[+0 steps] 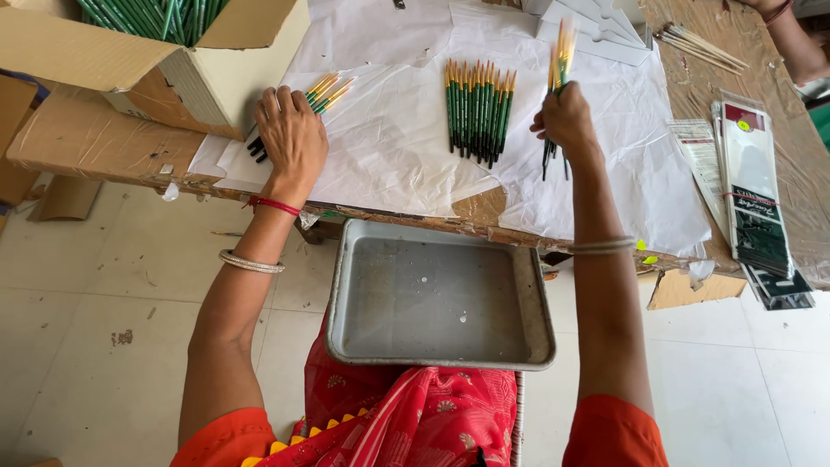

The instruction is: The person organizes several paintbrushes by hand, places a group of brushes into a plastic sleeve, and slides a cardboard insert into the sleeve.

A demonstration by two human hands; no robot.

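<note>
Sorting looks underway: right hand (566, 121) at upper right clamps a pencil bunch (560, 65) upright above the desk (86, 138), left hand (292, 134) presses flat, fingers spread, on loose pencils (324, 91) at upper left, next needing careful alignment beside the centre row (478, 108).

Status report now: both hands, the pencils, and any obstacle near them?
Left hand flat on a small pencil bunch. Right hand shut on a raised pencil bundle. Sorted row of pencils lies between, untouched. Nothing blocking.
</note>
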